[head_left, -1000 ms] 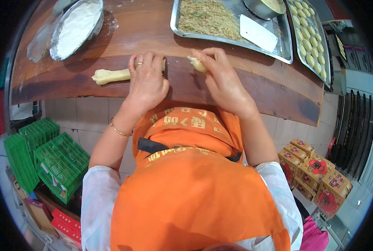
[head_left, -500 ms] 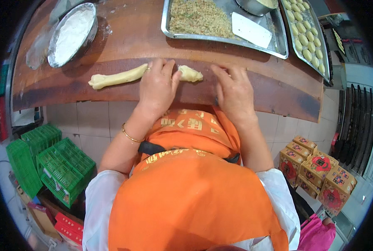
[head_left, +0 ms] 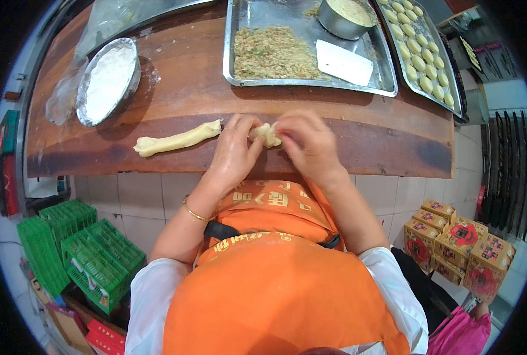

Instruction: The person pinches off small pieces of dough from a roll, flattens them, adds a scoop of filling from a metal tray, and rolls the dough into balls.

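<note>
A short piece of pale dough is between my two hands near the table's front edge. My left hand closes its fingers on the left side of the piece. Thumb and fingers of my right hand pinch its right end, somewhat smeared by motion. To the left of my left hand, a long dough roll lies on the wooden table, apart from the short piece. Part of the short piece is hidden by my fingers.
A bowl of white flour stands at the left. Beyond my hands, a metal tray holds crumbly filling, a white scraper and a round metal container. Another tray with several oval dough pieces is at the far right.
My right hand has come left and now pinches the short dough piece. My left hand has moved right, off the long roll's end. The whole view has shifted slightly.
</note>
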The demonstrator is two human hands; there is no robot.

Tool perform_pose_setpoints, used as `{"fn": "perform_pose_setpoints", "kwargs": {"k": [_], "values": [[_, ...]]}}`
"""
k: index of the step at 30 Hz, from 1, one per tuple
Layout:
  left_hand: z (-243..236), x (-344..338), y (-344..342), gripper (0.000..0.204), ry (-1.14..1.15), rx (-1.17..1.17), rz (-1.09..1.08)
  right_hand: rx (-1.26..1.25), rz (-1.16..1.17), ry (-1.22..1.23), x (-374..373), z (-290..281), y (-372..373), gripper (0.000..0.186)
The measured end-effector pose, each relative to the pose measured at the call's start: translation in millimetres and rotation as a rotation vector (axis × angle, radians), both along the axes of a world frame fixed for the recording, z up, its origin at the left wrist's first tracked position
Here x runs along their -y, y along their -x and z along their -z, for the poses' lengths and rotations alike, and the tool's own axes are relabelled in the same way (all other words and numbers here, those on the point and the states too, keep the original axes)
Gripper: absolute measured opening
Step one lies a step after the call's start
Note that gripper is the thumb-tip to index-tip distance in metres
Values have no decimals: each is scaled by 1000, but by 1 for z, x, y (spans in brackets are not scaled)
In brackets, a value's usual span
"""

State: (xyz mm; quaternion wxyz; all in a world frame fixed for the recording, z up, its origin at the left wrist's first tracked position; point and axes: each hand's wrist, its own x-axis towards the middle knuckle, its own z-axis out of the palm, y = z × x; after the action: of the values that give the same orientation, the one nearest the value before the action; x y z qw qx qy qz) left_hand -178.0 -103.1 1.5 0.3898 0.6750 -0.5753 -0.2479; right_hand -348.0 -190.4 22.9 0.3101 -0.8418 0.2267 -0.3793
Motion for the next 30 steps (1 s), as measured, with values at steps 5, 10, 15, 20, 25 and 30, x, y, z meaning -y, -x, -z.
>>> {"fn": "perform_pose_setpoints", "kwargs": {"k": [5,10,15,20,25,30], "values": [[-10,-19,-19,35,113,212,-66,-204,-146,20,2,22,-15,20],[-4,-75,-87,57,134,547,-342,-228,-120,30,0,3,-23,21],[7,-122,-146,69,-141,539,-298,-186,-194,166,-13,-6,-84,25],[-3,-123,-167,42,-64,279,-279,-311,-314,183,-16,35,-126,23],[-28,-120,-182,17,-28,-241,-464,-335,-212,-73,-19,1,-108,19],[7,-95,-178,22,-172,552,-480,-466,-12,218,-7,3,-110,11]]}}
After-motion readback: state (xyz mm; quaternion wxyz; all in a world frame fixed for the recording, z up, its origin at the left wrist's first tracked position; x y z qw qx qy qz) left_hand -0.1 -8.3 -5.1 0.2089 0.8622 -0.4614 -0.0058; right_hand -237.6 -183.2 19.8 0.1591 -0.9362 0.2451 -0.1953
